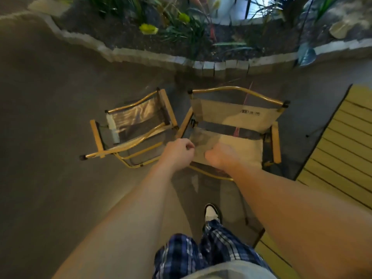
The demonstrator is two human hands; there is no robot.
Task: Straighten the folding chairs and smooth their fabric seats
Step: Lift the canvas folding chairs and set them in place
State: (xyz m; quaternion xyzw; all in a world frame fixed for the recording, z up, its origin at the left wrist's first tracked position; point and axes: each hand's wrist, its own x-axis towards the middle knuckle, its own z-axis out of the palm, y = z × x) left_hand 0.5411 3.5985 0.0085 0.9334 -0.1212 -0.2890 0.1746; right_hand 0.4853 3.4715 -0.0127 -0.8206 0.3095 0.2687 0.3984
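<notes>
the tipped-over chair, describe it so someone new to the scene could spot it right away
Below the stone-edged planter bed, two tan fabric folding chairs with gold metal frames sit on the grey floor. The tipped-over chair is the left one, askew; its upright neighbour has both hands on it.

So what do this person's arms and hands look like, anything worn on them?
Both forearms are bare, with no sleeves in view. The left hand and right hand wear no gloves; no watch or rings are visible, though the picture is blurred.
</notes>
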